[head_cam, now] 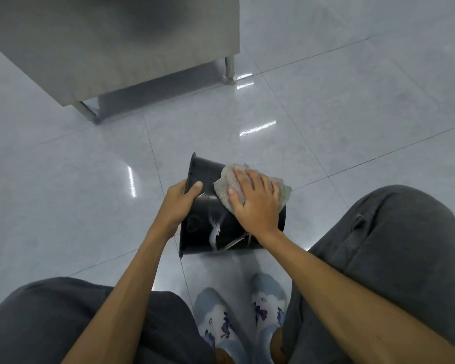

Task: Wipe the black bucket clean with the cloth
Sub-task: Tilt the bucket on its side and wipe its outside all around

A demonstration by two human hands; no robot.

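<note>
The black bucket (208,224) lies on its side on the tiled floor between my knees, its rim toward the left. A whitish streak runs down its wall, and a thin wire handle shows near its lower right. My left hand (180,203) grips the bucket at its left edge, thumb over the top. My right hand (255,203) lies flat with fingers spread, pressing a grey cloth (227,185) onto the bucket's upper side. The cloth sticks out beyond my fingers on the far side and to the right.
A stainless steel cabinet (111,43) on short legs stands at the back left. Glossy light tiles (326,114) surround the bucket. My knees in dark trousers frame the bottom, and my feet in patterned slippers (216,321) sit just behind the bucket.
</note>
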